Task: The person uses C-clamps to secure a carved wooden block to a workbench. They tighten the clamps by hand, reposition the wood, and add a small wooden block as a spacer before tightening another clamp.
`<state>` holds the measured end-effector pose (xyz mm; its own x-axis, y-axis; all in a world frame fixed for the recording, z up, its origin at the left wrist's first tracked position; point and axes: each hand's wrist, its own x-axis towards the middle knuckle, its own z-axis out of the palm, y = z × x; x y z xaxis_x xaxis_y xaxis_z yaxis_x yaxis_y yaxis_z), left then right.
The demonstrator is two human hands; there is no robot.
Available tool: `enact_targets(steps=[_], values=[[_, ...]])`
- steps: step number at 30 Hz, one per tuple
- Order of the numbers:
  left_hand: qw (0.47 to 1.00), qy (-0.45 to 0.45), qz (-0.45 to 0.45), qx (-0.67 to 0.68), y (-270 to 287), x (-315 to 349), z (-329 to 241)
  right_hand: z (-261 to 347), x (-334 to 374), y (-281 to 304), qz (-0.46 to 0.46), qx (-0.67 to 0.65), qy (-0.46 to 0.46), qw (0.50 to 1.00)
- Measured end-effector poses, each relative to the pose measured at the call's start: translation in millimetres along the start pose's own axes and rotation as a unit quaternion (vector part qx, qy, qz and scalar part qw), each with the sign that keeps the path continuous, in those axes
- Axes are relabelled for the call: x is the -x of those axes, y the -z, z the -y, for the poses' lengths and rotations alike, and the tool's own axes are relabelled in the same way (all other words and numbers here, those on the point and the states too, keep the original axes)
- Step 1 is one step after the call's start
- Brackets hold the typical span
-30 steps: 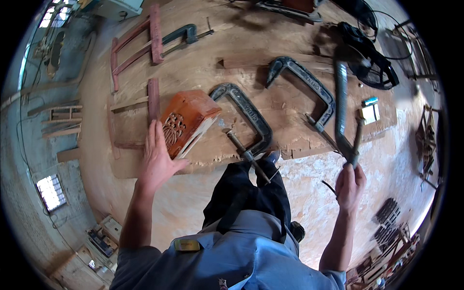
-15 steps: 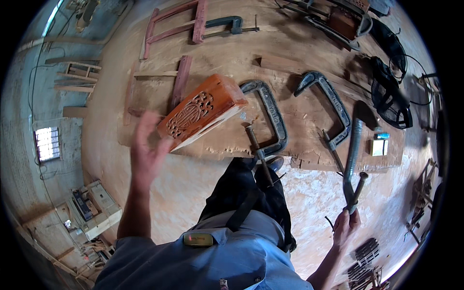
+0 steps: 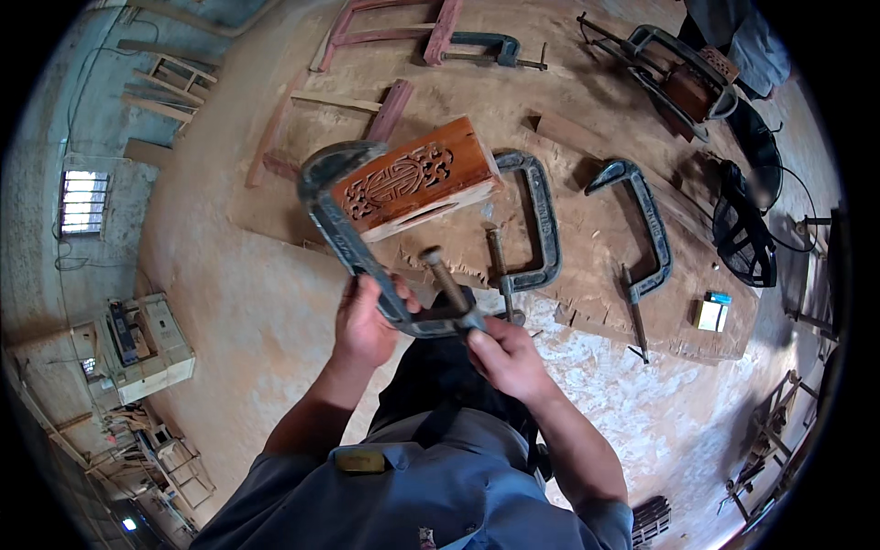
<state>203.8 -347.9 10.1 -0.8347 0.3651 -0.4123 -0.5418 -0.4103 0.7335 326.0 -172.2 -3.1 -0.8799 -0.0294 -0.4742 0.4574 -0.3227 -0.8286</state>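
Between both hands I hold a heavy dark C-clamp (image 3: pixel 337 229) by its lower part. My left hand (image 3: pixel 365 323) is closed around the frame's back. At the screw end, my right hand (image 3: pixel 506 356) grips the clamp near its threaded screw. Beyond the clamp lies a reddish-brown wooden block (image 3: pixel 417 174) with a carved openwork panel on its face and a pale, rough lower side. The clamp's upper jaw overlaps the block's left end; whether they touch I cannot tell. A second C-clamp (image 3: pixel 548 220) rests just right of the block, and a third C-clamp (image 3: pixel 653 220) lies farther right.
The worn wooden board (image 3: pixel 587 275) carries all this. Reddish wooden frames (image 3: pixel 390 115) lie at the far left, near a smaller clamp (image 3: pixel 495 50). Right are a small box (image 3: pixel 712 314) and a black mesh-backed thing (image 3: pixel 742 225). Another person's sleeve (image 3: pixel 752 55) shows at far right.
My right hand has brought its clamp from the right side to the middle. My left hand has left the block's end and taken hold of the clamp's frame. The view has shifted.
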Motion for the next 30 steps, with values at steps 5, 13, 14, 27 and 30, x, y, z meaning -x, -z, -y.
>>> enact_targets(steps=[5, 13, 14, 27, 30], values=[[0.998, -0.044, -0.041, -0.02, 27.7, -12.8, -11.0, -16.5, -39.2, -30.9, -0.016, -0.038, -0.037, 0.998], [0.997, 0.001, -0.071, -0.034, 51.0, -39.3, -13.3, -26.9, -63.2, -51.3, -0.096, -0.006, -0.09, 0.991], [0.997, 0.009, -0.065, -0.044, 54.3, -40.3, -14.7, -27.9, -63.6, -54.4, -0.102, -0.008, -0.097, 0.99], [0.996, 0.057, -0.053, -0.048, 68.8, -48.5, -27.8, -26.8, -75.5, -70.3, -0.121, -0.053, -0.086, 0.987], [0.994, 0.074, -0.074, -0.017, 65.8, -48.7, -28.9, -24.7, -75.6, -70.3, -0.121, -0.051, -0.091, 0.987]])
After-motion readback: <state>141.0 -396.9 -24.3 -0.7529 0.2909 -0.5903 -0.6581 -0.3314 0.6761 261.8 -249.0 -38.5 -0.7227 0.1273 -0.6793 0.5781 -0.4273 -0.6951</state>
